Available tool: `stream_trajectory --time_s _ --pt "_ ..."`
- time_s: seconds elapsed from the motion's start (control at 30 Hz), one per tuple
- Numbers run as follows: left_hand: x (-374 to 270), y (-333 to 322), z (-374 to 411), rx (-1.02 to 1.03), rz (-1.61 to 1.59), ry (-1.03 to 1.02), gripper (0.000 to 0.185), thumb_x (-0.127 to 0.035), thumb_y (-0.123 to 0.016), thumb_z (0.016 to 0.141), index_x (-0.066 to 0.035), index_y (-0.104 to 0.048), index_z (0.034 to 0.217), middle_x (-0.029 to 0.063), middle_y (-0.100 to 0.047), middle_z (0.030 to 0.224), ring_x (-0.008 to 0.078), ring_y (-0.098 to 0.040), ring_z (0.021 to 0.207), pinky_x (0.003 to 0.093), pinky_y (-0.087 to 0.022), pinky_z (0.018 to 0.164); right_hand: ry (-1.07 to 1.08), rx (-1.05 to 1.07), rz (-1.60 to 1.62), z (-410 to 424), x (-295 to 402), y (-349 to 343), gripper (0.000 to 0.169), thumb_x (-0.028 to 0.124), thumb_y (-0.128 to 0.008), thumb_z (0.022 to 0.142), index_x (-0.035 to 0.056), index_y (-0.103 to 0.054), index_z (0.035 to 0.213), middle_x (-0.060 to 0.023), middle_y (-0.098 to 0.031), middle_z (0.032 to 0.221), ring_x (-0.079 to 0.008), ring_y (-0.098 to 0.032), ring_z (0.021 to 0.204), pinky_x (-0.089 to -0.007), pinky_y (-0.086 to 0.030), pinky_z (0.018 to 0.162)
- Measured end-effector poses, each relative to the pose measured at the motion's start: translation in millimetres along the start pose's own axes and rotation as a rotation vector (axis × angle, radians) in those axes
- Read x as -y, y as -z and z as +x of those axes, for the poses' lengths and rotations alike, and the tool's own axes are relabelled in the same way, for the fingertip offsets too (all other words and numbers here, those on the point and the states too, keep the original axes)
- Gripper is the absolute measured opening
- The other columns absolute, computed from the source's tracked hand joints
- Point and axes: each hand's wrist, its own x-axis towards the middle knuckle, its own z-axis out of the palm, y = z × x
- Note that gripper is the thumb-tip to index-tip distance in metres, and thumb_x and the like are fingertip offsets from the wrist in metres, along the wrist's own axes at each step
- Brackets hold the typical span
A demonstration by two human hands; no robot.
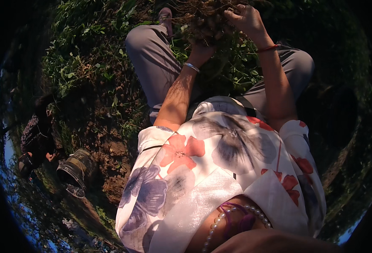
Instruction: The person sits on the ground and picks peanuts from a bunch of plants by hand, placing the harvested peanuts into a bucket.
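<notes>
A clump of uprooted peanut plants (208, 22) hangs ahead of me at the top edge, with thin brown roots and several pods. My left hand (201, 53), with a silver bangle at the wrist, grips the clump from below. Its fingers are in shade and partly hidden by the pods. On the clump's right side my right hand (246, 20), a red band around its wrist, has thumb and fingers bent in at the roots. What exactly lies between those fingertips is too small to tell. Green leaves (239, 76) fill the space between my knees below the clump.
My bent legs in grey trousers (154, 50) frame the work on both sides. Leafy plants (75, 66) and brown soil (113, 151) lie to the left. Further left, another person (35, 136) bends beside a tipped bucket (78, 166). Deep shadow covers the right side.
</notes>
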Motion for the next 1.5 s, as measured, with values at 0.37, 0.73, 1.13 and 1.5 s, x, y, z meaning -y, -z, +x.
stream_trajectory --time_s 0.37,0.73,1.13,1.5 --pt "-4 10 -1 0.2 0.291 -0.039 0.036 -0.026 -0.046 0.085 -0.009 -0.049 0.117 0.0116 -0.051 0.118 0.0273 -0.047 0.109 0.0376 -0.036 0.092 -0.171 0.608 0.828 -7 -60 39 0.028 0.03 -0.055 0.079 0.0089 -0.046 0.062 0.0036 -0.039 0.053 -0.0035 -0.036 0.049 -0.0227 -0.031 0.043" --pt "16 25 6 0.168 -0.052 0.097 0.033 -0.02 -0.048 0.083 -0.014 -0.052 0.115 0.0119 -0.054 0.11 0.0282 -0.051 0.098 0.0374 -0.04 0.085 -0.115 0.531 1.719 -33 -65 51 0.028 0.019 -0.043 0.084 0.0021 -0.048 0.105 -0.0161 -0.051 0.103 -0.0186 -0.056 0.063 -0.0164 -0.036 0.038" --pt "-14 40 -5 0.178 0.027 0.056 0.039 -0.021 -0.051 0.082 -0.007 -0.047 0.118 0.0145 -0.043 0.122 0.0298 -0.04 0.112 0.0367 -0.032 0.095 -0.21 0.141 0.958 -17 -76 23 0.023 0.014 -0.051 0.085 0.0091 -0.062 0.105 0.0053 -0.056 0.069 0.0013 -0.041 0.054 -0.0125 -0.028 0.045" --pt "-13 42 -7 0.182 -0.449 0.451 0.036 -0.019 -0.053 0.081 -0.009 -0.051 0.116 0.0148 -0.044 0.123 0.029 -0.041 0.113 0.0364 -0.032 0.095 -0.134 0.119 0.955 5 -30 15 0.007 0.01 -0.059 0.079 0.0038 -0.056 0.081 0.0047 -0.051 0.062 -0.0028 -0.045 0.055 -0.019 -0.038 0.048"
